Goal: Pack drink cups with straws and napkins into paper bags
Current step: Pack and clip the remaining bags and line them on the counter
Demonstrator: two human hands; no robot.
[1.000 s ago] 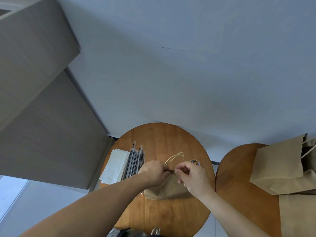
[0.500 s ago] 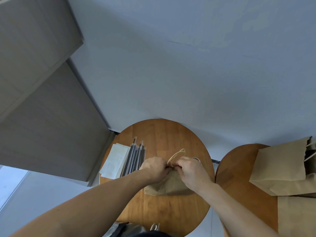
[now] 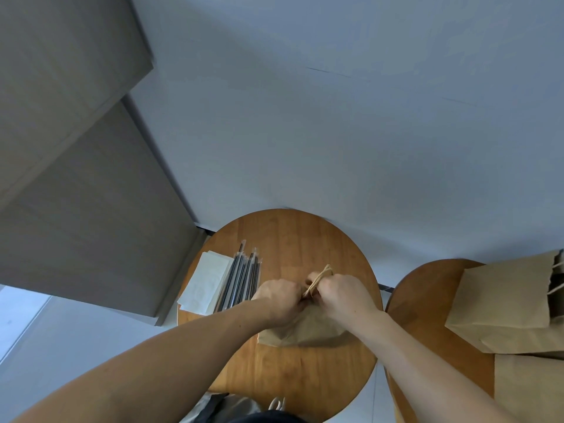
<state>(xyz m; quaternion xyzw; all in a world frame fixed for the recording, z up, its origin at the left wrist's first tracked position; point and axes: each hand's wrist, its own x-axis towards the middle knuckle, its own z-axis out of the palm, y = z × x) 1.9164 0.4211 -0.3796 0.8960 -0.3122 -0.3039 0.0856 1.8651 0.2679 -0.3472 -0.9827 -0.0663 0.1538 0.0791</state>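
Two hands are working the top of the paper bag (image 3: 308,331), which is sitting lower centre of the frame on the round table (image 3: 293,239). We are pinching the bag's mouth from both sides: left hand (image 3: 279,303) and right hand (image 3: 338,296) are both curled in, knuckles nearly meeting. The twine handles (image 3: 320,277) are poking up between them. Knuckles are hiding which fingers are on twine and which are on paper, so we cannot tell.

Step, as we are reading it: we are gathering the handles and closing this bag, the tail end of one pack. The contents are not showing, so we are not confirming a cup inside.

Straws (image 3: 242,282) and napkins (image 3: 206,283) are lying side by side left of the hands. More bags (image 3: 503,300) are sitting at the right edge on the second table (image 3: 427,300).

Next move, our guess: we are aiming to get both handles into one hand, then lift. That is calling for a level, upright carry so nothing inside tips.
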